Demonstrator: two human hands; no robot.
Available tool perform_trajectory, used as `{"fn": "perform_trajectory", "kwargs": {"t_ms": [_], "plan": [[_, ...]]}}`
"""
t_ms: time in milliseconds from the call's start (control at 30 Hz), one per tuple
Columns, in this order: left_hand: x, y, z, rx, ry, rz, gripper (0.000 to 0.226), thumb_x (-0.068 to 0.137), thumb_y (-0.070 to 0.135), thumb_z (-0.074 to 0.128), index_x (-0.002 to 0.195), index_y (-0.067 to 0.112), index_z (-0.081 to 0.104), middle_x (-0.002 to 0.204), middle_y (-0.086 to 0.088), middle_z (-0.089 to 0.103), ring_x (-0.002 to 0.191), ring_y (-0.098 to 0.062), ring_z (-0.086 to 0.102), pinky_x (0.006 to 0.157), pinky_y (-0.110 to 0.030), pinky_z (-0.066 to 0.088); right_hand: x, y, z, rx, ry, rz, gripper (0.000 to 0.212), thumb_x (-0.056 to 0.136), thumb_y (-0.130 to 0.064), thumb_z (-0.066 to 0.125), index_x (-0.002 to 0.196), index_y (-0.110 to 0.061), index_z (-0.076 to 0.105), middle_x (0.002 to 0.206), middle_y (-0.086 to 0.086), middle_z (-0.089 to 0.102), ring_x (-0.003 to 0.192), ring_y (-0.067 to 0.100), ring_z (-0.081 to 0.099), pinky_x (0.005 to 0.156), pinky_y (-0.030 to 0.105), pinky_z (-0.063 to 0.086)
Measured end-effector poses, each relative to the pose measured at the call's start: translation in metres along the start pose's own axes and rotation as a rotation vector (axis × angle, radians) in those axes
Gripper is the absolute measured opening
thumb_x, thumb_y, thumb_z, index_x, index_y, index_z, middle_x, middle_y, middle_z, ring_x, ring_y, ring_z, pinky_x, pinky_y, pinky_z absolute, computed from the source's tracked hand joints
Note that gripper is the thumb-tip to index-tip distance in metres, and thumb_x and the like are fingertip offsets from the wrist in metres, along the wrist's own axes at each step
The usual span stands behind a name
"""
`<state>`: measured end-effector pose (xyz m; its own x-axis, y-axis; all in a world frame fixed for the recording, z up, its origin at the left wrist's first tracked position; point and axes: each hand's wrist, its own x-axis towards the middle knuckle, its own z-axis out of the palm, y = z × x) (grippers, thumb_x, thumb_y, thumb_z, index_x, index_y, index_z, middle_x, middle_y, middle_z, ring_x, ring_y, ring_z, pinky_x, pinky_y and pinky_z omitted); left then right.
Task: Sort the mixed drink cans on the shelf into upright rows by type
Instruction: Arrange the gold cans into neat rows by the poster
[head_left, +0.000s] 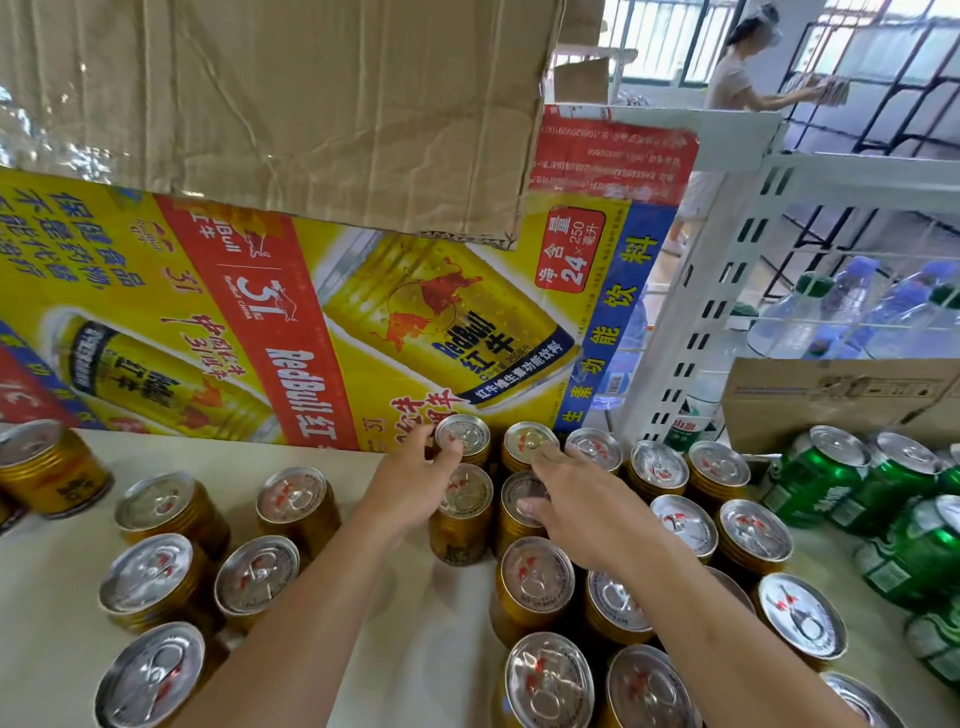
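Straightening the gold rows (683, 522), it seems: the left hand (410, 478) curls round a back can (470, 434); the right hand (576, 512), spread loosely, touches neighbouring cans (527, 439). Next, probably, nudging them flush.

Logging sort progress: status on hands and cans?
Left hand pinches back gold can. Right hand over neighbouring gold cans, grip unclear. Green cans grouped at right. Red Bull carton close behind.

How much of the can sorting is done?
Maybe half. Gold Red Bull cans stand in tidy rows on the right. The left hand grips the rear can; the right hand touches its neighbours. Loose gold cans and tumbled green cans remain.
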<state>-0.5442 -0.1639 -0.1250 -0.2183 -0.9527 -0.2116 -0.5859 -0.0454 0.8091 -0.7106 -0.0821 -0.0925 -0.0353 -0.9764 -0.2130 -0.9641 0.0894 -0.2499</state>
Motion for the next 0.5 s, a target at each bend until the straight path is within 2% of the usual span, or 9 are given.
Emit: {"fn": "perform_trajectory", "kwargs": {"t_ms": [300, 433, 500], "plan": [[0.0024, -0.0017, 0.0031, 0.008, 0.007, -0.008, 0.055, 0.097, 0.05, 0.044, 0.145, 0.025, 0.033, 0.142, -0.007, 0.047, 0.123, -0.025, 0.05, 0.097, -0.036, 0.043, 0.0062, 0.0019, 0.0014, -0.015, -0.023, 0.004, 0.055, 0.101, -0.035, 0.046, 0.149, -0.014, 0.03, 0.159, 0.001, 0.025, 0.15, 0.023, 0.008, 0.115, 0.046, 0.028], [-0.0006, -0.004, 0.0018, 0.033, -0.01, 0.01, 0.059, 0.097, 0.055, 0.039, 0.146, 0.024, 0.031, 0.141, -0.005, 0.049, 0.119, -0.025, 0.054, 0.099, -0.037, 0.042, 0.007, -0.0027, -0.0008, -0.045, -0.008, 0.008, 0.047, 0.1, -0.034, 0.047, 0.141, -0.013, 0.039, 0.149, 0.009, 0.038, 0.142, 0.026, 0.029, 0.108, 0.045, 0.037], [-0.0058, -0.0035, -0.0032, 0.076, -0.022, 0.02, 0.064, 0.095, 0.059, 0.037, 0.147, 0.022, 0.032, 0.139, -0.003, 0.052, 0.118, -0.024, 0.055, 0.102, -0.038, 0.041, 0.0062, -0.0075, -0.0022, -0.083, -0.004, 0.006, 0.044, 0.1, -0.033, 0.046, 0.138, -0.012, 0.04, 0.144, 0.009, 0.042, 0.139, 0.026, 0.032, 0.104, 0.045, 0.04]]}}
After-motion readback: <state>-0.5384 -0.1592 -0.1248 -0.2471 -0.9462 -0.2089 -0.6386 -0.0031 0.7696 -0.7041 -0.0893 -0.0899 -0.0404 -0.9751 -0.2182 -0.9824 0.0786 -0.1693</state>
